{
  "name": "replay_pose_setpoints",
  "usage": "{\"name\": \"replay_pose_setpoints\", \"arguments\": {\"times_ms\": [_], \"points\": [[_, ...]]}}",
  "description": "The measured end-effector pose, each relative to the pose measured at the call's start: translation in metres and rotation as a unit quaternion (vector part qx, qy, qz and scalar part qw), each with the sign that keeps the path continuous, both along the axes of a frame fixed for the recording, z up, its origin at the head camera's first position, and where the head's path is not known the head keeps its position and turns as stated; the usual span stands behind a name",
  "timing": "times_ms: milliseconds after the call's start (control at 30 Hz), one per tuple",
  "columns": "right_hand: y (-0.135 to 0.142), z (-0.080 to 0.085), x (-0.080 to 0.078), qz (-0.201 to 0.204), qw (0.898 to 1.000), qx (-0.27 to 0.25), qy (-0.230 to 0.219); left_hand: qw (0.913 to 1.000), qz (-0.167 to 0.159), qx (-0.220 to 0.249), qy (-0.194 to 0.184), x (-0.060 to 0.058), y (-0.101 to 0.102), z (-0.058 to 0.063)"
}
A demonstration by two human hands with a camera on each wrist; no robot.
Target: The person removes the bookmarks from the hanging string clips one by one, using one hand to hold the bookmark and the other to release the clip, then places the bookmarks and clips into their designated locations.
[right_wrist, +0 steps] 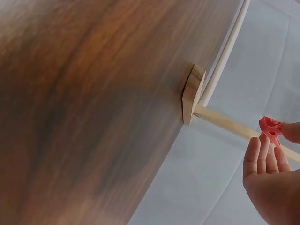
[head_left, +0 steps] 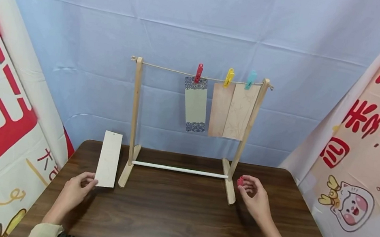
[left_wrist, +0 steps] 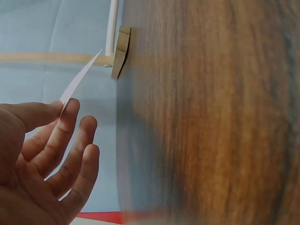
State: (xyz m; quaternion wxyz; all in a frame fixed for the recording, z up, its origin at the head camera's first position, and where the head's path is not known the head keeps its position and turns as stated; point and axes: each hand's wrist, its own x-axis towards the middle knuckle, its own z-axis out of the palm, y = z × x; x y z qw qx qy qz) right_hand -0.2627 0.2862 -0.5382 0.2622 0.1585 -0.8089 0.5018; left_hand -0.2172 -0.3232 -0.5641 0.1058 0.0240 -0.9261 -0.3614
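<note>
My left hand (head_left: 73,192) pinches the lower left edge of a pale rectangular card (head_left: 109,159) between thumb and fingertips. The card stands upright, left of the wooden rack, with a small hole at its top; the left wrist view shows it almost edge-on. Beyond the rack's right foot, my right hand (head_left: 255,198) pinches a red clothespin (right_wrist: 270,127) between thumb and fingers. On the rack's string (head_left: 168,69) hang a blue-patterned card (head_left: 195,105) under a red clothespin (head_left: 199,72), a tan card (head_left: 220,110) under a yellow clothespin (head_left: 229,77), and a beige card (head_left: 240,113) under a teal clothespin (head_left: 251,80).
The wooden rack has a left post (head_left: 134,110), a right post (head_left: 252,123) and a white bottom bar (head_left: 178,169). It stands at the back of a dark wooden table (head_left: 175,218). Behind hangs a blue cloth (head_left: 103,60), with printed banners at both sides.
</note>
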Motion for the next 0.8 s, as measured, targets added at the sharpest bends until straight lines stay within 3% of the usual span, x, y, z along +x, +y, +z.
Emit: {"name": "replay_pose_setpoints", "arguments": {"times_ms": [333,600,800], "points": [[0.004,-0.001,0.004,-0.009,1.0,0.002,-0.021,0.9996,-0.002,0.005,-0.027,0.0,-0.003,-0.003],[0.006,-0.003,0.004,-0.044,0.998,0.036,-0.032,0.9991,-0.009,0.007,-0.04,-0.004,-0.004,-0.003],[0.011,-0.005,0.005,-0.037,0.996,0.047,-0.065,0.9984,-0.01,0.013,-0.054,-0.005,-0.005,-0.003]]}}
